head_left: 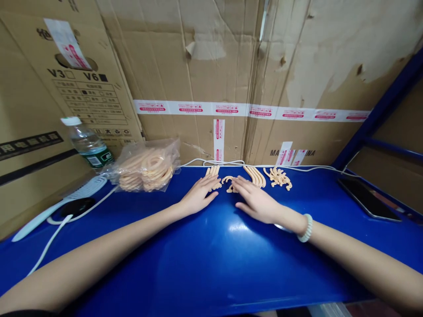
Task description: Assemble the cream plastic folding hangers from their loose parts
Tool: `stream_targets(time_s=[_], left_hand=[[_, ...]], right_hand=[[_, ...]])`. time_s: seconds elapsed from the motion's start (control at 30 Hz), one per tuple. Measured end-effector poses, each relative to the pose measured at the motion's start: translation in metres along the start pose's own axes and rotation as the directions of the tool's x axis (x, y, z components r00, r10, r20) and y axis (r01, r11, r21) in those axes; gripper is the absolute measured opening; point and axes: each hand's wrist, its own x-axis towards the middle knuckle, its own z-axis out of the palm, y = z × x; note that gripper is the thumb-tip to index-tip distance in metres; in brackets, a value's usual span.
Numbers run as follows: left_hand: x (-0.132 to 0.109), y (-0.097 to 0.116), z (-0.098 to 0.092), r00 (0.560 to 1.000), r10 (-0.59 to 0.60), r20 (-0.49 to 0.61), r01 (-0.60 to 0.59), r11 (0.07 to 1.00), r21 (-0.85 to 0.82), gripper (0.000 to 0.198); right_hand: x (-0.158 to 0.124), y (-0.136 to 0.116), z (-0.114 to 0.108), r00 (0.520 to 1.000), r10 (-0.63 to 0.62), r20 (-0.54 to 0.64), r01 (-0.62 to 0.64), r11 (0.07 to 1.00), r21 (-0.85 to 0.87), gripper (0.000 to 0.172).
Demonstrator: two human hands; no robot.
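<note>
My left hand [200, 196] lies with fingers stretched out over a group of straight beige strips [212, 171], hiding part of them. Opposite it, my right hand [257, 200] is spread, its fingertips over some small curved beige pieces [228, 179]. Just beyond my right fingers sits a row of long, slightly bent beige strips [255, 176], side by side. Further right is a loose heap of short hooked beige pieces [278, 177]. Neither hand grips anything that I can see. A pale beaded bracelet [307, 228] circles my right wrist.
On the left stand a clear bag of beige rings [145, 169] and a water bottle [87, 143]. Near them lie a pale blue perforated paddle [66, 204] and a black round object [77, 207] with a white cable. A phone [368, 198] rests at right. Cardboard [198, 66] walls the back.
</note>
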Motion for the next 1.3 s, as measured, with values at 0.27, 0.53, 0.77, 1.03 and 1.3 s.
stream_targets(time_s=[0.27,0.53,0.77,1.03,1.3], left_hand=[[-0.010,-0.013,-0.016,0.979,0.137,-0.150,-0.143,0.989,-0.030,0.036],[-0.012,-0.018,-0.019,0.975,0.163,-0.154,-0.158,0.986,0.045,0.027],[-0.013,-0.014,-0.018,0.974,0.172,-0.147,-0.155,0.981,0.117,0.027],[-0.013,-0.013,-0.020,0.972,0.198,-0.128,-0.182,0.975,0.125,0.024],[-0.013,-0.013,-0.019,0.974,0.197,-0.112,-0.183,0.975,0.126,0.022]], right_hand=[[0.053,0.011,0.031,0.985,0.086,0.148,-0.089,0.996,0.011,0.085],[0.044,0.016,0.017,0.999,-0.012,0.031,0.014,0.999,-0.047,0.060],[0.017,-0.002,0.006,0.992,-0.119,-0.034,0.119,0.993,0.016,0.031],[0.016,0.005,0.013,0.992,-0.106,-0.068,0.113,0.986,0.124,0.030],[0.016,0.005,0.013,0.993,-0.103,-0.065,0.110,0.986,0.125,0.030]])
